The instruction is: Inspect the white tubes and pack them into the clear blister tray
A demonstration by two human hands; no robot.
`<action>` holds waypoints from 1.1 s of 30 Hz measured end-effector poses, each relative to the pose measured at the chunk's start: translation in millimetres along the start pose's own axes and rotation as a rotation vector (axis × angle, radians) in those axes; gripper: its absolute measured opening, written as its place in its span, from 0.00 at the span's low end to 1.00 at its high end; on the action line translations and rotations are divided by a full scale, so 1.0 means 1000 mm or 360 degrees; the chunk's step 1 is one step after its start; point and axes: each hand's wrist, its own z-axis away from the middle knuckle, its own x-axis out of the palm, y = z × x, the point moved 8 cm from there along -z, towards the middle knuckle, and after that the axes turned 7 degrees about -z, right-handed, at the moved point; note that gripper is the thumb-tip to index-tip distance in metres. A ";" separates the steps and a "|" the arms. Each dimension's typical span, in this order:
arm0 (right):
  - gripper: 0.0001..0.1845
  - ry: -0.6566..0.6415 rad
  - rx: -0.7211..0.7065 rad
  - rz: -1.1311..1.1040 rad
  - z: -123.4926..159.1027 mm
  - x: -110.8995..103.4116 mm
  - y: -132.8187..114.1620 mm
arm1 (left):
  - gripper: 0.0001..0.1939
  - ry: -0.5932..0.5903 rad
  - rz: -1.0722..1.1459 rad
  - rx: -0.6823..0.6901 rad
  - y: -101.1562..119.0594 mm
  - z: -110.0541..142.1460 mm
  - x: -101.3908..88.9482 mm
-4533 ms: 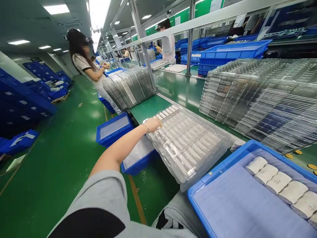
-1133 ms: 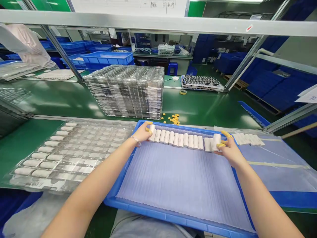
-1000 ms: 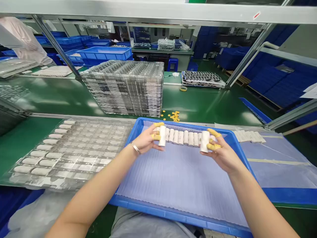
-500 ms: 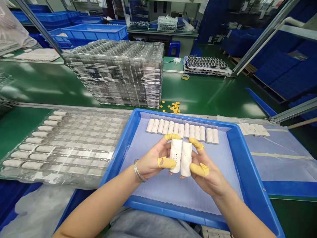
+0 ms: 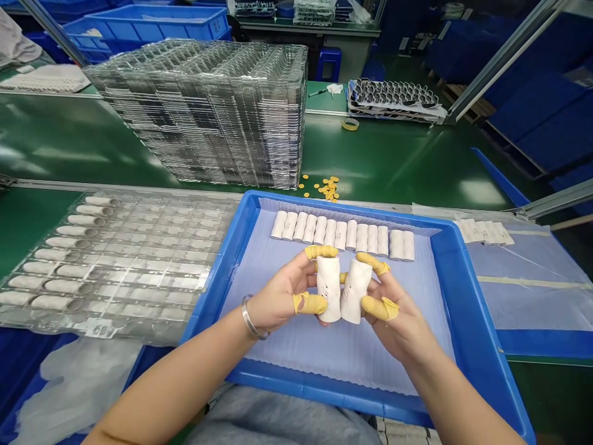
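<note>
My left hand (image 5: 290, 293), with yellow finger cots on its thumb and fingers, is closed on a white cylinder (image 5: 328, 289) that has small dark marks. Beside it, my right hand (image 5: 393, 309), also in yellow cots, grips a second white cylinder (image 5: 356, 292), tilted a little and marked too. The two cylinders stand nearly upright, close together at their lower ends. Both are held above a blue tray (image 5: 477, 321) lined with a pale sheet (image 5: 278, 346). Along the far side of the tray lies a row of several similar white cylinders (image 5: 340, 235).
On the left, a clear plastic blister tray (image 5: 152, 266) holds several white cylinders. Behind stands a tall stack of clear trays (image 5: 208, 117). Small yellow pieces (image 5: 330, 188) and a tape roll (image 5: 350, 124) lie on the green bench. More white pieces (image 5: 482, 232) rest at right.
The right cylinder has turned, so dark marks now show on it, and its top leans away from the left one. The camera view has tipped slightly downward.
</note>
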 end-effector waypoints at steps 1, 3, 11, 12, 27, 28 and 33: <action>0.34 -0.0003 0.0038 -0.0032 0.000 -0.001 0.000 | 0.32 0.0012 -0.0020 -0.0001 0.001 0.000 -0.001; 0.32 -0.0024 0.0068 -0.0083 0.000 -0.001 0.000 | 0.31 0.0020 -0.0064 -0.0003 0.001 0.001 -0.002; 0.24 -0.0208 0.0034 -0.0156 0.003 0.013 -0.001 | 0.32 -0.0092 -0.0095 -0.0041 0.000 0.003 0.007; 0.24 -0.0212 0.0017 -0.0158 0.003 0.013 -0.002 | 0.32 -0.0094 -0.0070 -0.0043 0.000 0.003 0.007; 0.27 -0.0228 0.0049 -0.0200 0.000 0.012 0.001 | 0.32 -0.0136 0.0148 -0.0077 -0.001 0.002 0.009; 0.26 -0.0252 0.0036 -0.0212 0.000 0.013 0.000 | 0.32 -0.0146 0.0155 -0.0070 -0.001 0.002 0.009; 0.24 -0.0315 -0.0007 -0.0237 0.001 0.017 -0.003 | 0.31 -0.0162 0.0136 -0.0064 0.000 0.002 0.010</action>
